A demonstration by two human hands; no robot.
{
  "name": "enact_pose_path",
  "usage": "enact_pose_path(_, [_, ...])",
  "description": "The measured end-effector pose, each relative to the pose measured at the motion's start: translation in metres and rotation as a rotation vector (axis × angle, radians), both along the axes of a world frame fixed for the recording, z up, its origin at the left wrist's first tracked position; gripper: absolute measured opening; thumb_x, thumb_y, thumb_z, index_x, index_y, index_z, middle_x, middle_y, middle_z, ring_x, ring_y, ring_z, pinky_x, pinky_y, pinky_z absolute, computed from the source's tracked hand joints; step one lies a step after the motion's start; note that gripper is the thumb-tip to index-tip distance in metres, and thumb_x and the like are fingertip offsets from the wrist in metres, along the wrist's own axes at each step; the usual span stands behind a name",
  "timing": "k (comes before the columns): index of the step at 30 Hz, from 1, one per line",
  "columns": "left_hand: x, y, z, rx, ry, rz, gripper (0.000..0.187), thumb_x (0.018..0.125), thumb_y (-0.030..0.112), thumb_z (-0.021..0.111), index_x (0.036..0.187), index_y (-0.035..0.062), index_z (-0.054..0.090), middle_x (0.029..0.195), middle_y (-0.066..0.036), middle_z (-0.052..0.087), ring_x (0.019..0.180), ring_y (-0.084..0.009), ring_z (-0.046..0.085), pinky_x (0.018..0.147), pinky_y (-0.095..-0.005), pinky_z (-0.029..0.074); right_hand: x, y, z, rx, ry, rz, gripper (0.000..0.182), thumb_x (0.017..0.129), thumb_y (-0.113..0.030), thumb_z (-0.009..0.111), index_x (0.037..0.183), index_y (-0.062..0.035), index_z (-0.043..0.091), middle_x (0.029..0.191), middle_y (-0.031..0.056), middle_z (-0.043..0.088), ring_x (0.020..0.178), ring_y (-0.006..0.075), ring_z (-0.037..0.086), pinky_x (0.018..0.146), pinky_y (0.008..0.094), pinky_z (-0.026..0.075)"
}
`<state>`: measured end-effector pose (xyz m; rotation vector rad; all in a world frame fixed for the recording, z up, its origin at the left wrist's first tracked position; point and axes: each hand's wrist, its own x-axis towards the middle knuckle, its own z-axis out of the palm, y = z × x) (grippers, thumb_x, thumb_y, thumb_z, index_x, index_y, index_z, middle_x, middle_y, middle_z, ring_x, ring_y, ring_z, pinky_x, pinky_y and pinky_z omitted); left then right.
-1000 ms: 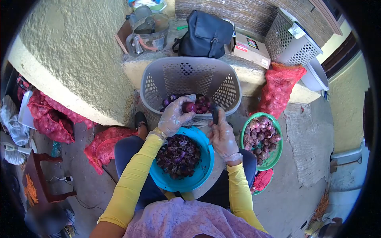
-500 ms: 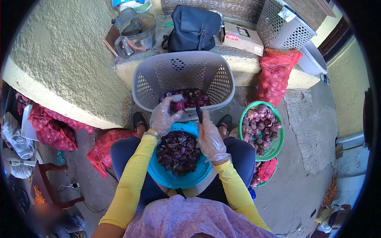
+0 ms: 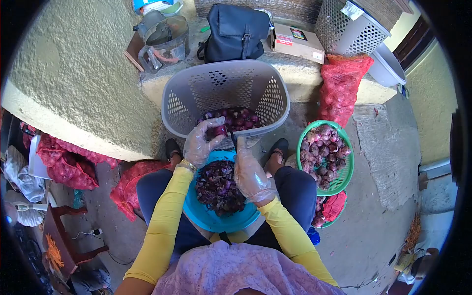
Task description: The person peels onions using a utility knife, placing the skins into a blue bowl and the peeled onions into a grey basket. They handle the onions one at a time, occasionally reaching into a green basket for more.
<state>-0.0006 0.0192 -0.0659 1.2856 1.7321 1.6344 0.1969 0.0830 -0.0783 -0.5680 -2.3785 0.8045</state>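
Note:
My left hand (image 3: 199, 142), in a clear plastic glove, has its fingers closed round a purple onion (image 3: 220, 131). In my gloved right hand (image 3: 252, 173) is a knife (image 3: 233, 139) with a dark handle, held close to the onion; its blade is hard to make out. Below both hands a blue basin (image 3: 231, 225) sits between my legs, holding a heap of dark purple onion skins (image 3: 220, 189). Just beyond the hands stands a grey perforated basket (image 3: 171, 109) with purple onions (image 3: 242, 119) at its bottom.
At the right, a green basket (image 3: 350, 172) holds unpeeled onions, near a full red mesh sack (image 3: 339, 91). More red sacks (image 3: 66, 162) lie at the left. A black backpack (image 3: 238, 34) and a cardboard box (image 3: 297, 42) rest on the ledge behind.
My right hand has shifted left with the knife, nearer the onion, and turned a little. The left hand keeps hold of the onion. The whole view has tilted slightly.

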Motion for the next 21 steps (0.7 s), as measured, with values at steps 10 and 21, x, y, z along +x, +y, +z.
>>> enact_pose_path(10, [0.0, 0.002, 0.004, 0.005, 0.107, 0.012, 0.047, 0.087, 0.01, 0.083, 0.129, 0.0016, 0.062, 0.137, -0.014, 0.067, 0.131, -0.0243, 0.061, 0.113, -0.0372, 0.046, -0.001, -0.003, 0.015, 0.061, 0.047, 0.011, 0.068, 0.094, 0.005, 0.055, 0.158, 0.0084, 0.031, 0.102, 0.0279, 0.06, 0.087, 0.04, 0.063, 0.077, 0.0457, 0.051])
enact_pose_path(21, [0.001, 0.002, 0.007, -0.02, 0.088, 0.03, 0.047, 0.086, 0.009, 0.083, 0.128, 0.0013, 0.063, 0.136, -0.013, 0.067, 0.129, -0.0236, 0.062, 0.113, -0.0379, 0.046, -0.01, 0.003, -0.002, -0.076, 0.073, 0.018, 0.066, 0.094, 0.007, 0.056, 0.156, 0.0064, 0.034, 0.098, 0.0277, 0.059, 0.086, 0.0414, 0.062, 0.077, 0.047, 0.051])
